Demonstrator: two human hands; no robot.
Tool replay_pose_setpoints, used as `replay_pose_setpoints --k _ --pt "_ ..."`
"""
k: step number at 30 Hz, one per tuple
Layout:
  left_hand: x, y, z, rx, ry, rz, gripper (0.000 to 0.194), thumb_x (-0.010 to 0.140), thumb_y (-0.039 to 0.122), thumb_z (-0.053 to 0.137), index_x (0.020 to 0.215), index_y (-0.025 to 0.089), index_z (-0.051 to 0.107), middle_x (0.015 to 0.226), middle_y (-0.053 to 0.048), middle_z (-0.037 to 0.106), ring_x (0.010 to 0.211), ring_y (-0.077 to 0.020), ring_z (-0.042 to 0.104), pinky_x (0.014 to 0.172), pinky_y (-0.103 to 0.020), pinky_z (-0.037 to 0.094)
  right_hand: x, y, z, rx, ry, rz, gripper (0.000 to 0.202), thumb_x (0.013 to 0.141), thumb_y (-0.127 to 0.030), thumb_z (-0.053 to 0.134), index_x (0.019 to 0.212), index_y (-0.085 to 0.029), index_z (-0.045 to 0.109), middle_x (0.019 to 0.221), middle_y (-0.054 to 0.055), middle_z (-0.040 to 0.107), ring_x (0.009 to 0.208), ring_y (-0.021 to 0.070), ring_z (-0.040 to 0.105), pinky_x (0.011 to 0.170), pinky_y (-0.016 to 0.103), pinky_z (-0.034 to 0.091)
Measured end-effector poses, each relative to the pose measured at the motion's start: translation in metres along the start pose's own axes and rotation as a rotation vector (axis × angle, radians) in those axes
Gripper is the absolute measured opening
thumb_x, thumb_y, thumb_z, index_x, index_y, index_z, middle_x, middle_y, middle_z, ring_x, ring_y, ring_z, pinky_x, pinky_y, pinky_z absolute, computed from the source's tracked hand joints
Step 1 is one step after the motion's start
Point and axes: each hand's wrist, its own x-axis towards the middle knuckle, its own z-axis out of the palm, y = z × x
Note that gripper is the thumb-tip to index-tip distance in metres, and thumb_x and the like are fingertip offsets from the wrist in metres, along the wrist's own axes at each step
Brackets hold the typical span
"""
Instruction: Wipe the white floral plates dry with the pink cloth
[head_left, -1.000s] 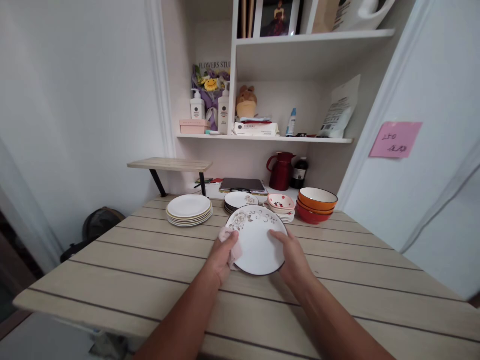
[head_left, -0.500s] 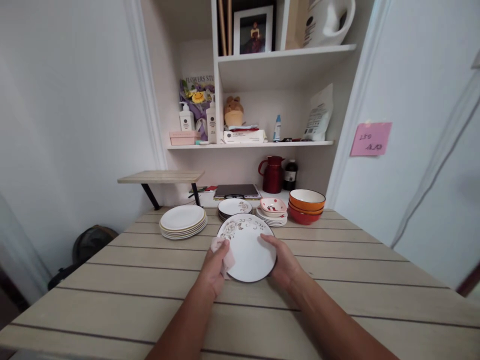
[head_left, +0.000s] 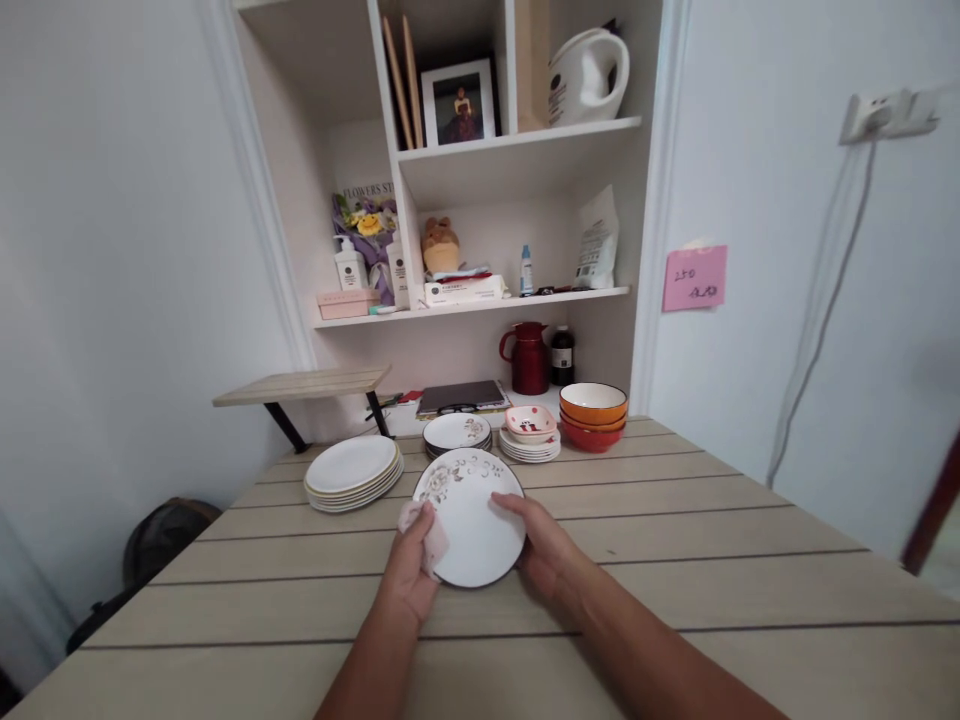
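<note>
A white plate with a dark rim and a grey-brown floral pattern is held tilted above the table between both hands. My left hand grips its left edge through a pale pink cloth, thumb on the front. On the right edge, my right hand is closed with the thumb on the plate's face and the fingers hidden behind it. Just beyond stands a stack of matching floral plates, partly covered by the held one.
On the wooden table are stacked white plates at left, small saucers topped by a pink bowl, and orange and red bowls. A low wooden stand, a red jug and a dark laptop-like slab are behind.
My view has swung to the right, so everything sits further left and the wall socket shows. Both hands keep the same hold on the plate and cloth.
</note>
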Motion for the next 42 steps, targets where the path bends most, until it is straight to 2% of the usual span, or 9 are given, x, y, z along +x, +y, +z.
replay_pose_setpoints --k 5,14,19,28,33,42 --pt "0.0003 0.0028 0.0020 -0.031 0.038 -0.026 0.036 0.079 0.022 0.066 0.114 0.015 0.060 0.098 -0.013 0.073 0.089 -0.0248 0.070 0.083 -0.037 0.056 0.0007 0.0045 0.0020 -0.047 -0.003 -0.076 0.046 0.066 -0.027 0.069 0.110 -0.015 0.060 0.098 0.011 0.074 0.075 0.0211 0.067 0.062 0.030 0.050" --pt "-0.0005 0.0050 0.0070 -0.046 0.073 0.011 0.031 0.084 0.018 0.059 0.115 0.013 0.061 0.097 -0.013 0.073 0.089 -0.0236 0.070 0.083 -0.038 0.056 0.0026 0.0061 0.0033 0.005 -0.080 -0.081 0.050 0.067 -0.027 0.067 0.114 -0.015 0.058 0.101 0.011 0.073 0.083 0.0231 0.067 0.068 0.033 0.052" --pt "0.0026 0.0033 0.0037 -0.064 0.069 -0.004 0.030 0.083 0.017 0.061 0.112 0.013 0.062 0.097 -0.013 0.073 0.089 -0.0235 0.070 0.083 -0.037 0.056 0.0065 0.0092 0.0012 -0.049 -0.020 -0.065 0.051 0.065 -0.024 0.068 0.114 -0.014 0.057 0.099 0.012 0.073 0.083 0.0230 0.067 0.071 0.035 0.052" --pt "0.0017 0.0061 0.0065 -0.059 0.092 -0.032 0.028 0.084 0.017 0.059 0.111 0.012 0.062 0.094 -0.013 0.073 0.086 -0.0229 0.070 0.081 -0.036 0.057 0.0049 0.0076 0.0017 -0.102 0.000 -0.078 0.047 0.067 -0.023 0.066 0.112 -0.013 0.057 0.098 0.012 0.073 0.076 0.0217 0.067 0.064 0.033 0.052" --pt "0.0040 0.0038 0.0036 -0.061 0.082 -0.013 0.029 0.084 0.017 0.058 0.112 0.012 0.061 0.094 -0.013 0.073 0.087 -0.0229 0.070 0.080 -0.036 0.057 0.0003 0.0059 0.0028 -0.058 -0.070 -0.084 0.047 0.067 -0.026 0.067 0.112 -0.013 0.058 0.098 0.011 0.073 0.077 0.0204 0.067 0.062 0.029 0.050" --pt "0.0055 0.0013 0.0022 -0.040 0.067 0.023 0.029 0.083 0.019 0.060 0.111 0.013 0.062 0.096 -0.013 0.073 0.091 -0.0238 0.069 0.080 -0.036 0.057 0.0041 0.0092 0.0002 0.157 -0.205 0.016 0.051 0.074 -0.035 0.061 0.117 -0.008 0.058 0.097 0.013 0.074 0.085 0.0238 0.068 0.075 0.034 0.052"
